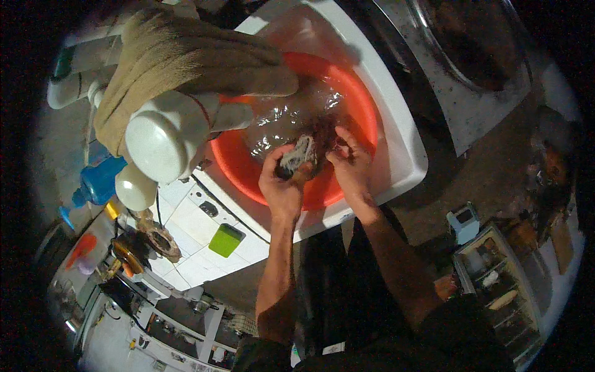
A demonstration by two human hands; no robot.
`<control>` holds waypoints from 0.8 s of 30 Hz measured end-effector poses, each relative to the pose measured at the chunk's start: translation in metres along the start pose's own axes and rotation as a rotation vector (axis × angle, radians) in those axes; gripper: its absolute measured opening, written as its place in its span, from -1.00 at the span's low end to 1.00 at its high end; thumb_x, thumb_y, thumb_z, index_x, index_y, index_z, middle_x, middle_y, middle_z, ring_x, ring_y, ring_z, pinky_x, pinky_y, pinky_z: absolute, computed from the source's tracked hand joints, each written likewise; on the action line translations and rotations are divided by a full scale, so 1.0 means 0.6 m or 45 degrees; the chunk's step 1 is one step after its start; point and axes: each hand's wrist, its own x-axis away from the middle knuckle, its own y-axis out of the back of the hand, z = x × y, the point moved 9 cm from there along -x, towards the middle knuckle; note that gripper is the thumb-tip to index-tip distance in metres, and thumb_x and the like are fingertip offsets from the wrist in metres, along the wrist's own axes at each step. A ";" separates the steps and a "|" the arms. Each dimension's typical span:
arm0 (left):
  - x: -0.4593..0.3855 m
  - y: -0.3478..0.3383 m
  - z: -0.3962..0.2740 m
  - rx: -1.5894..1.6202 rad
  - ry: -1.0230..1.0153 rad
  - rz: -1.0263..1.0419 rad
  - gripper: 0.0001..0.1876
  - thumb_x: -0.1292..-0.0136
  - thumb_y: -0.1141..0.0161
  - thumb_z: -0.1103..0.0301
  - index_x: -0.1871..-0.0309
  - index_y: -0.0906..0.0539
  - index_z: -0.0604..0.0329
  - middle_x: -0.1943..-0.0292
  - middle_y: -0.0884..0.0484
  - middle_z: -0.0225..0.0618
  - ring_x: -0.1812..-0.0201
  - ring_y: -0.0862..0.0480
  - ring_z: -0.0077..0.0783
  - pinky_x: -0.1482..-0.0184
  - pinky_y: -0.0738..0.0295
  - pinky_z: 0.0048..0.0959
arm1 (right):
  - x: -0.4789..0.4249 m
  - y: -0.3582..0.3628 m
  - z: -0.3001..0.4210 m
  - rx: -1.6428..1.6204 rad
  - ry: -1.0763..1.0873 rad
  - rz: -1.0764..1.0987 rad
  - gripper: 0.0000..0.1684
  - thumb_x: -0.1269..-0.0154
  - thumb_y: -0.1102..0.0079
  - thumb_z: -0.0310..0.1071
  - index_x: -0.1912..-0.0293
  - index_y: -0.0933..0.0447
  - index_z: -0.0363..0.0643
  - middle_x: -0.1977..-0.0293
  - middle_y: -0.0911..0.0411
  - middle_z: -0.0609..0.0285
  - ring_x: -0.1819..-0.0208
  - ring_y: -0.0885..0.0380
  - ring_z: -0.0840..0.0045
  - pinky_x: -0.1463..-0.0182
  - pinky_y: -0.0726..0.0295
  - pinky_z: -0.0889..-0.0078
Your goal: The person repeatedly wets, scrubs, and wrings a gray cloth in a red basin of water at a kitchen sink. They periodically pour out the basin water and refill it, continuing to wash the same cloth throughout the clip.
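Note:
My left hand (281,190) grips a rough, grey, lumpy thing (301,153) with a dark underside. Its kind is unclear in this light. Below it lies murky, rippling water (283,118) in an orange-red plastic basin (238,182). The basin sits inside a white sink (411,160). To the right of the lump, apart from it, is my right hand (351,162), over the basin's near right side. Its fingers are curled, and blur and shadow hide whether anything small is between them.
A beige towel (200,51) and a white cylindrical fixture (158,144) overhang the basin's left side. On the white tiled counter (195,246) lies a green sponge (226,240). A blue plastic bottle (100,181) stands farther left. At right is a shelved unit (504,283).

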 end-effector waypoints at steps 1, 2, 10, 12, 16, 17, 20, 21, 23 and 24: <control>0.021 0.009 -0.020 0.026 -0.017 -0.037 -0.56 -0.15 -0.34 0.78 -0.10 -0.61 0.25 0.02 -0.70 -0.25 0.01 -0.71 -0.39 -0.08 -0.66 -0.43 | 0.010 -0.009 -0.003 -0.243 -0.115 0.006 -0.35 -0.17 -0.31 -0.62 -0.29 -0.50 -0.22 -0.16 -0.59 0.13 -0.20 -0.56 0.44 -0.30 -0.54 0.34; 0.039 0.019 -0.033 0.054 -0.033 -0.071 -0.54 -0.13 -0.30 0.83 -0.10 -0.60 0.25 0.02 -0.68 -0.25 -0.02 -0.71 -0.39 -0.09 -0.65 -0.45 | 0.024 -0.013 -0.016 -0.131 -0.340 0.044 -0.46 -0.25 -0.30 -0.55 -0.24 -0.54 -0.15 -0.12 -0.59 0.24 -0.13 -0.57 0.50 -0.19 -0.58 0.42; 0.100 0.051 -0.067 0.493 -0.025 -0.137 -0.46 -0.05 -0.20 0.95 -0.07 -0.55 0.21 -0.01 -0.64 -0.25 -0.04 -0.70 -0.28 -0.08 -0.69 -0.37 | 0.112 -0.078 -0.054 -0.919 -0.792 0.359 -0.47 -0.48 -0.12 -0.43 -0.38 -0.37 0.06 -0.11 -0.58 0.32 -0.10 -0.59 0.53 -0.04 -0.70 0.33; 0.101 0.055 -0.067 0.569 -0.004 -0.117 -0.47 -0.07 -0.24 0.92 -0.08 -0.55 0.20 -0.01 -0.64 -0.24 -0.02 -0.71 -0.29 -0.06 -0.70 -0.37 | 0.115 -0.089 -0.048 -0.943 -0.683 0.459 -0.46 -0.51 -0.09 -0.40 -0.42 -0.32 0.07 -0.15 -0.57 0.32 -0.13 -0.58 0.52 -0.05 -0.70 0.30; 0.102 0.078 -0.047 0.674 0.136 -0.210 -0.57 -0.18 -0.32 0.77 -0.08 -0.55 0.18 -0.03 -0.66 -0.23 0.00 -0.71 -0.29 -0.03 -0.72 -0.32 | 0.125 -0.099 -0.024 -1.002 -0.659 0.604 -0.37 -0.47 -0.12 -0.48 -0.45 -0.27 0.02 -0.23 -0.54 0.28 -0.22 -0.54 0.49 -0.19 -0.65 0.29; 0.102 0.080 -0.042 0.758 0.211 -0.245 -0.61 -0.22 -0.32 0.72 -0.07 -0.55 0.18 -0.03 -0.67 -0.24 0.00 -0.72 -0.29 -0.04 -0.72 -0.30 | 0.126 -0.100 -0.020 -1.013 -0.676 0.600 -0.35 -0.45 -0.13 -0.51 -0.46 -0.27 0.01 -0.24 -0.52 0.27 -0.24 -0.54 0.48 -0.23 -0.63 0.29; 0.094 0.071 -0.031 0.942 0.357 -0.256 -0.73 -0.43 -0.23 0.43 -0.15 -0.56 0.20 -0.08 -0.69 -0.19 -0.05 -0.72 -0.17 -0.16 -0.68 -0.13 | 0.131 -0.094 -0.030 -1.058 -0.717 0.517 -0.30 -0.34 -0.24 -0.59 -0.41 -0.33 -0.02 -0.21 -0.55 0.27 -0.22 -0.55 0.44 -0.26 -0.61 0.27; 0.093 0.064 -0.019 1.072 0.449 -0.235 -0.70 -0.45 -0.21 0.36 -0.19 -0.56 0.19 -0.12 -0.68 -0.18 -0.10 -0.70 -0.14 -0.21 -0.64 -0.08 | 0.132 -0.094 -0.033 -1.079 -0.728 0.481 -0.29 -0.29 -0.29 -0.62 -0.38 -0.36 -0.02 -0.18 -0.56 0.27 -0.21 -0.56 0.43 -0.26 -0.61 0.26; 0.093 0.047 0.001 1.329 0.637 -0.193 -0.61 -0.48 -0.17 0.22 -0.28 -0.55 0.17 -0.20 -0.66 -0.15 -0.19 -0.67 -0.08 -0.31 -0.57 0.03 | 0.132 -0.092 -0.032 -1.065 -0.711 0.454 -0.24 -0.24 -0.31 -0.67 -0.38 -0.36 -0.03 -0.19 -0.56 0.26 -0.21 -0.56 0.41 -0.28 -0.60 0.27; 0.094 0.045 0.014 1.376 0.684 -0.187 -0.57 -0.53 -0.07 0.14 -0.30 -0.56 0.23 -0.27 -0.63 -0.08 -0.24 -0.63 -0.01 -0.39 -0.47 0.04 | 0.133 -0.093 -0.028 -1.056 -0.705 0.443 -0.22 -0.22 -0.32 -0.69 -0.38 -0.36 -0.04 -0.19 -0.55 0.25 -0.21 -0.56 0.41 -0.29 -0.59 0.28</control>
